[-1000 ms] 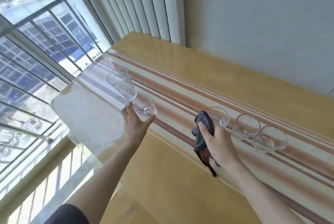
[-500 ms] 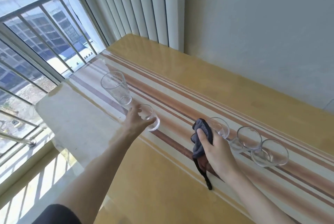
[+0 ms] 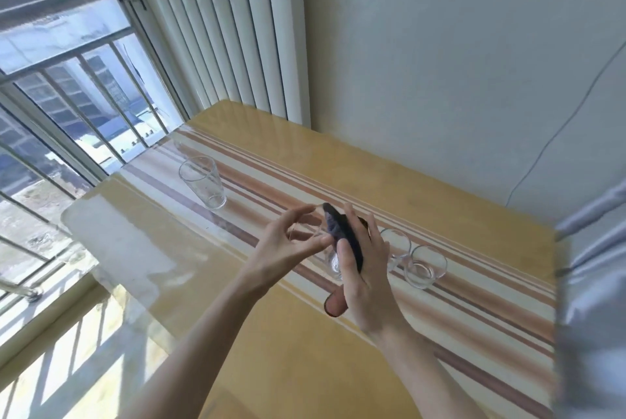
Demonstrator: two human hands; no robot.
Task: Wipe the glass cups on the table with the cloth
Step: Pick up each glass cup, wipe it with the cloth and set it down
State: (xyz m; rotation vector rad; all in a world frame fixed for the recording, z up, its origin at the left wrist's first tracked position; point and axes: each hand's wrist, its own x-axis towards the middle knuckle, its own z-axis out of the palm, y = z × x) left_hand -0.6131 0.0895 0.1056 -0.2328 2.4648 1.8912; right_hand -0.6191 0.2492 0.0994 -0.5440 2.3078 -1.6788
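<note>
Glass is what we have in our left hand (image 3: 288, 246): a small glass cup (image 3: 306, 227), gripped by its rim between thumb and fingers and lifted above the striped table (image 3: 474, 290). Our right hand (image 3: 364, 261) is closed on a dark cloth (image 3: 342, 232), which it presses against the cup's side. Behind that hand we see another cup (image 3: 333, 263), partly hidden. Two short cups (image 3: 394, 246) (image 3: 425, 266) stand side by side further right, and a tall glass (image 3: 203, 181) stands upright nearer the window (image 3: 67, 97).
</note>
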